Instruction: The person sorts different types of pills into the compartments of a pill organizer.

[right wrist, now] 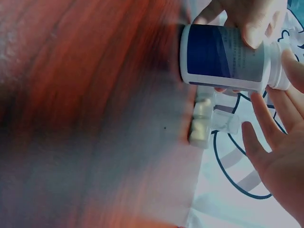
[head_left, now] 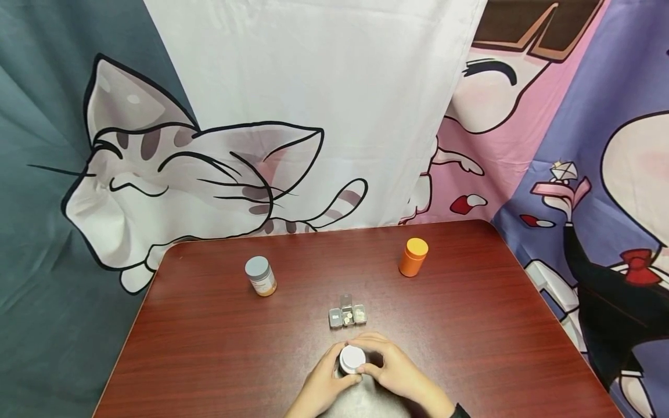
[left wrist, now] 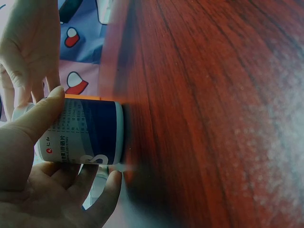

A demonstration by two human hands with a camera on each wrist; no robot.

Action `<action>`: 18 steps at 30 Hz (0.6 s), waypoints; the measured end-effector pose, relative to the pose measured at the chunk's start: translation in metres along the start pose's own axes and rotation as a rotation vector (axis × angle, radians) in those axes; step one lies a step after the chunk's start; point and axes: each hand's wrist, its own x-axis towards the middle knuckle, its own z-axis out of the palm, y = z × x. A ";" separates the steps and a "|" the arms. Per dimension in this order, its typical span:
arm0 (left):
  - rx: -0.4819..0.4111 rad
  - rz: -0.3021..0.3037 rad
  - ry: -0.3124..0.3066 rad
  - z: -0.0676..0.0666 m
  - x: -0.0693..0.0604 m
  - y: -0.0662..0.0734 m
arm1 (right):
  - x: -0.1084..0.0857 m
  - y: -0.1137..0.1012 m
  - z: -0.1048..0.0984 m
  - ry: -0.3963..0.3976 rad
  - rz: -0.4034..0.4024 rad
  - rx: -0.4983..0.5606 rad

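Observation:
A white bottle with a blue-and-grey label (left wrist: pixel 99 130) stands on the table at the near edge in the head view, its white cap (head_left: pixel 352 358) on top. My left hand (head_left: pixel 320 386) grips the bottle's body, thumb on one side and fingers on the other. My right hand (head_left: pixel 394 368) holds the white cap (right wrist: pixel 280 66) between thumb and fingers. Just beyond the bottle lies a small clear pill box (head_left: pixel 348 316) with its lids up; pale tablets show in compartments (right wrist: pixel 202 108).
A grey-lidded bottle (head_left: pixel 261 277) stands at the back left of the brown table (head_left: pixel 209 348), and an orange bottle (head_left: pixel 413 258) at the back right. A printed cloth (head_left: pixel 313 87) hangs behind the table.

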 end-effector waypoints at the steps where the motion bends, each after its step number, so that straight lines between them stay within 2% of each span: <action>1: 0.002 0.005 0.001 0.000 0.000 0.000 | 0.000 0.000 0.002 0.032 -0.004 -0.014; 8: 0.018 0.036 0.018 0.001 0.001 -0.003 | -0.001 -0.002 0.017 0.262 -0.068 -0.104; 11: 0.026 0.034 0.025 0.001 0.001 -0.003 | -0.002 -0.002 0.023 0.326 -0.096 -0.145; 15: 0.030 0.032 0.025 0.001 0.000 -0.003 | -0.002 -0.003 0.025 0.336 -0.085 -0.172; 18: 0.042 0.048 0.025 0.000 0.000 -0.003 | -0.003 -0.004 0.023 0.270 -0.060 -0.178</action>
